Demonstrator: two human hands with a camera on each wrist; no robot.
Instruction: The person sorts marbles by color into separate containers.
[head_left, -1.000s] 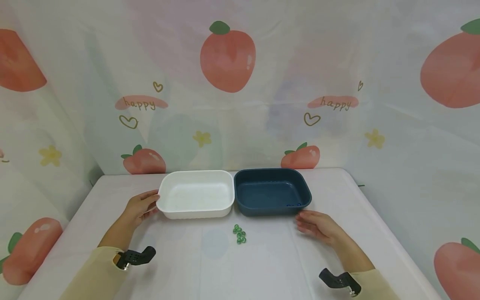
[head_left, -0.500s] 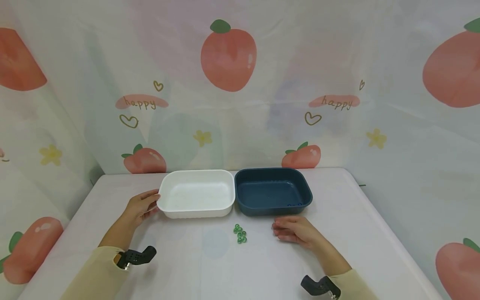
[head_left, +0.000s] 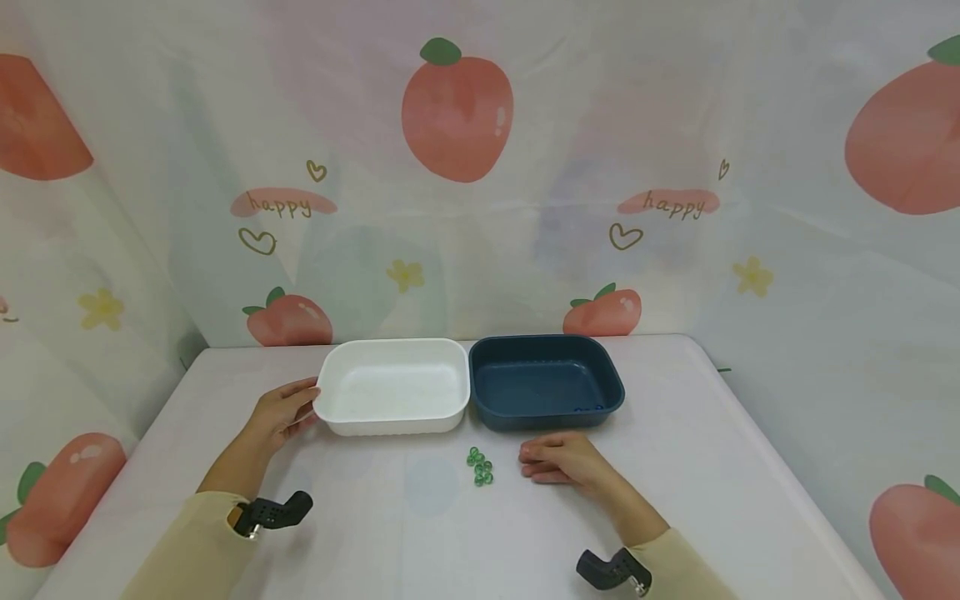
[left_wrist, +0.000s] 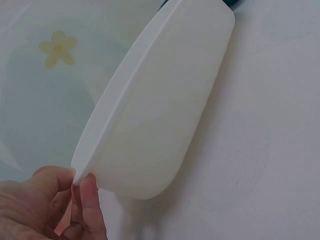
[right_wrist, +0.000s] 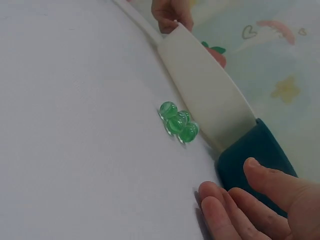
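My left hand (head_left: 281,417) pinches the left rim of a white basin (head_left: 397,423); in the left wrist view the thumb and fingers (left_wrist: 90,197) grip its edge. A dark blue basin (head_left: 543,421) stands against the white one's right side, with a few small blue pieces (head_left: 588,409) in its front right corner. Several clear green marbles (right_wrist: 177,122) lie in a cluster on the table before the basins. My right hand (head_left: 566,460) is just right of the marbles and in front of the blue basin, fingers relaxed and holding nothing, apart from the marbles.
A white cloth covers the table (head_left: 360,517). Behind and at the sides hangs a curtain (head_left: 480,250) printed with peaches. Each wrist wears a black camera mount (head_left: 273,512).
My right hand has moved left from the blue basin's front right corner toward the green marbles. The left hand has stayed on the white basin's rim.
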